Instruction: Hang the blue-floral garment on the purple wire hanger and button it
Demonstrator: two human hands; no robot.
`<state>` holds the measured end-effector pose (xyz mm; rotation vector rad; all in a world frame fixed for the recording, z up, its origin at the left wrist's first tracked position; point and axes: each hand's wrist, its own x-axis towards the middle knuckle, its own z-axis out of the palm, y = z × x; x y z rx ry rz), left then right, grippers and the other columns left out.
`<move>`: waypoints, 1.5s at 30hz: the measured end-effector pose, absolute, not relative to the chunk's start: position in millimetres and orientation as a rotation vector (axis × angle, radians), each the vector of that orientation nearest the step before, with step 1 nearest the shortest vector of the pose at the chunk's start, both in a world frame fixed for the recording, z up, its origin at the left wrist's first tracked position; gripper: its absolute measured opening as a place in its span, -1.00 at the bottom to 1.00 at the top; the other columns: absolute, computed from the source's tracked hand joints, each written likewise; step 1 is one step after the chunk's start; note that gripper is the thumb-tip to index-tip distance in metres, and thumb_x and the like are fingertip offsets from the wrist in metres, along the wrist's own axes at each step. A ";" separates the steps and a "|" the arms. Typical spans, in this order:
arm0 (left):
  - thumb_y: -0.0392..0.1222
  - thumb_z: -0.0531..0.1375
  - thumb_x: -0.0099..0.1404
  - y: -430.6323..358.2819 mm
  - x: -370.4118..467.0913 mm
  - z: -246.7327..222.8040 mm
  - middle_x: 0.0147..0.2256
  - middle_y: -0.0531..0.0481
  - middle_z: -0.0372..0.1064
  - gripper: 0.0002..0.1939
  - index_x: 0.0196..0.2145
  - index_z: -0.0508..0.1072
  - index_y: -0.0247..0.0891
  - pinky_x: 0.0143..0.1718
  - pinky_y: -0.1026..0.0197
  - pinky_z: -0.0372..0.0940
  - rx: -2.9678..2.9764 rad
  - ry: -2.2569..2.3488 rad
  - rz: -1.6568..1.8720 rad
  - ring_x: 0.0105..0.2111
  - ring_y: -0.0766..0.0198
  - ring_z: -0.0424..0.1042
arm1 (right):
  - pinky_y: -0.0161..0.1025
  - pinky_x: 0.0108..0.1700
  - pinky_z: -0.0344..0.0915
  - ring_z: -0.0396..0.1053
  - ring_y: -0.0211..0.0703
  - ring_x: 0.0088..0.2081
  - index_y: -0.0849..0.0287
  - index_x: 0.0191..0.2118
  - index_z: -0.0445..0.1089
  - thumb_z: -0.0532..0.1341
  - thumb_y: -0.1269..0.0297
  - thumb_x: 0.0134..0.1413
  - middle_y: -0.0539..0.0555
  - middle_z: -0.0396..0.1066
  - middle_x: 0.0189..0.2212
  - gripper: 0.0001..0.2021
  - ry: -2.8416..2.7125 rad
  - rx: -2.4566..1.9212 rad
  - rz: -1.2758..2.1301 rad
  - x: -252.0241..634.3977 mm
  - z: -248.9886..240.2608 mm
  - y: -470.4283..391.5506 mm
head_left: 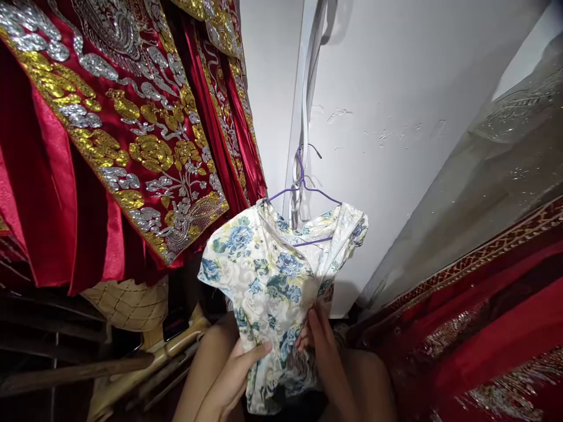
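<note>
A white short-sleeved top [268, 275] with blue, green and yellow flowers hangs on a thin purple hanger [301, 185] in front of me. Its neckline is open and the hanger's lower bar shows through it. My left hand [240, 375] grips the lower left side of the top, thumb lying on the front and fingers behind the cloth. At the right side edge, my right hand [317, 334] is closed on the fabric, its fingers partly in shadow. Below the hands, the hem drops in folds over my lap.
Red costumes with gold and silver sequins [152, 152] hang at the left. Beneath them stand wooden chair parts [118, 375]. A white wall [387, 129] with a pale strap [305, 88] is ahead. To the right hang sheer plastic [492, 176] and red embroidered cloth [492, 340].
</note>
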<state>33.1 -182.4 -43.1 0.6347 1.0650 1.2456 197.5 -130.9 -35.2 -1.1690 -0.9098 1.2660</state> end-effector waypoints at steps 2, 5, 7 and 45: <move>0.01 0.41 0.05 -163.0 35.3 -42.8 -0.04 -0.20 0.53 -0.36 0.08 0.47 -0.23 0.09 -0.09 0.34 0.594 1.044 1.223 0.01 -0.10 0.49 | -0.16 -0.48 0.20 0.24 -0.12 -0.61 0.02 -0.37 0.30 0.18 -0.25 0.11 -0.06 0.24 -0.64 -0.59 -0.994 -1.119 1.257 195.4 -26.0 -121.8; 0.04 0.39 0.01 -151.4 31.8 -42.5 -0.06 -0.18 0.55 -0.39 0.03 0.51 -0.19 0.08 -0.11 0.35 0.620 1.066 1.219 0.02 -0.13 0.48 | -0.21 -0.47 0.11 0.16 -0.18 -0.57 0.06 -0.47 0.24 0.19 -0.16 0.17 -0.06 0.20 -0.62 -0.60 -1.128 -1.025 1.247 193.9 -16.0 -113.8; 0.05 0.36 0.05 -149.0 26.7 -44.5 -0.08 -0.17 0.55 -0.46 -0.01 0.52 -0.17 0.05 -0.10 0.37 0.634 1.123 1.234 0.01 -0.13 0.49 | -0.24 -0.48 0.07 0.09 -0.22 -0.57 0.09 -0.50 0.23 0.20 -0.11 0.17 -0.07 0.15 -0.63 -0.59 -1.143 -1.019 1.217 194.3 -14.3 -113.4; -0.33 -0.04 0.37 -110.7 72.2 -78.4 -0.32 -0.09 0.33 -0.82 -0.39 0.23 -0.21 -0.32 0.21 0.19 2.097 1.248 0.937 -0.33 0.18 0.34 | -0.40 -0.66 -0.01 0.10 -0.42 -0.71 0.28 -0.40 0.47 0.40 -0.03 -0.10 -0.02 0.38 -0.69 -0.60 -1.029 -0.825 1.021 194.0 118.3 -32.7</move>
